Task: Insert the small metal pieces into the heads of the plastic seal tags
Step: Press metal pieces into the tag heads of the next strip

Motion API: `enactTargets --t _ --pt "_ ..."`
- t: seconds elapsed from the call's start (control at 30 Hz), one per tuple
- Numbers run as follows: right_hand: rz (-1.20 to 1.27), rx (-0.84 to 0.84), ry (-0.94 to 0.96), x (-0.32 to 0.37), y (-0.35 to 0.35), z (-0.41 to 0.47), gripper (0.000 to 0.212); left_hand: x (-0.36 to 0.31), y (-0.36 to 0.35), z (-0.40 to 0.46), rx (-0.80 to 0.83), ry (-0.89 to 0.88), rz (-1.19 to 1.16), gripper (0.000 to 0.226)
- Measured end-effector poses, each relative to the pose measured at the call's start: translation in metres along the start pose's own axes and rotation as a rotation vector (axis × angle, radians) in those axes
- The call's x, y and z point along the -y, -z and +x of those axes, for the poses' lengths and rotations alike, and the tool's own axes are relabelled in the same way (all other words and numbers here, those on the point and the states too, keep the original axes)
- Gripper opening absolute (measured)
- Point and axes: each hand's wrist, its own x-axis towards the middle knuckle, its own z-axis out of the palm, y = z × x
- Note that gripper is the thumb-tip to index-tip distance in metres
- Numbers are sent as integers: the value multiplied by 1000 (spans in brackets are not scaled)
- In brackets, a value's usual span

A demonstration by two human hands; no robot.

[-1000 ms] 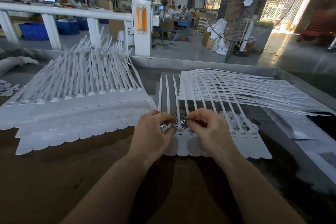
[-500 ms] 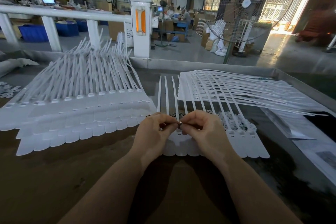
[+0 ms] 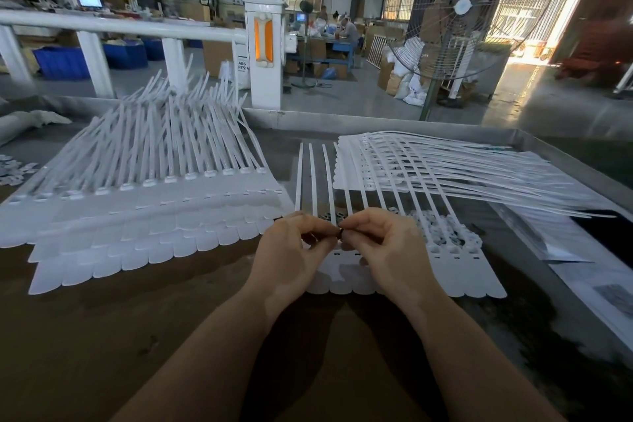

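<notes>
A joined row of white plastic seal tags (image 3: 469, 267) lies flat in front of me, straps pointing away. My left hand (image 3: 294, 250) and my right hand (image 3: 383, 243) meet fingertip to fingertip above the row's left heads. Between them they pinch a small dark metal piece (image 3: 340, 233). A little heap of loose metal pieces (image 3: 330, 216) lies just beyond my fingers, partly hidden by the straps. Both hands cover the heads beneath them.
A large overlapping stack of seal tags (image 3: 144, 216) fills the left of the brown table (image 3: 102, 336). Another stack (image 3: 428, 168) lies at the back right, straps fanning right. A raised metal rim (image 3: 565, 164) borders the table. White scraps (image 3: 13, 169) sit far left.
My hands have drawn together from slightly apart until the fingertips meet over the tag heads, and have lifted a little off the row. The tags have not moved.
</notes>
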Motion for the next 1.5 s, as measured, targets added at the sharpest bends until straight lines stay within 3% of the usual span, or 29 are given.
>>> enactTargets --t 0.7,1.5 --pt "37 117 -69 2 1 -2 23 2 -1 0 -97 30 60 10" --pt "106 57 -62 -1 -1 -1 14 -1 -1 -1 -32 4 -11 17"
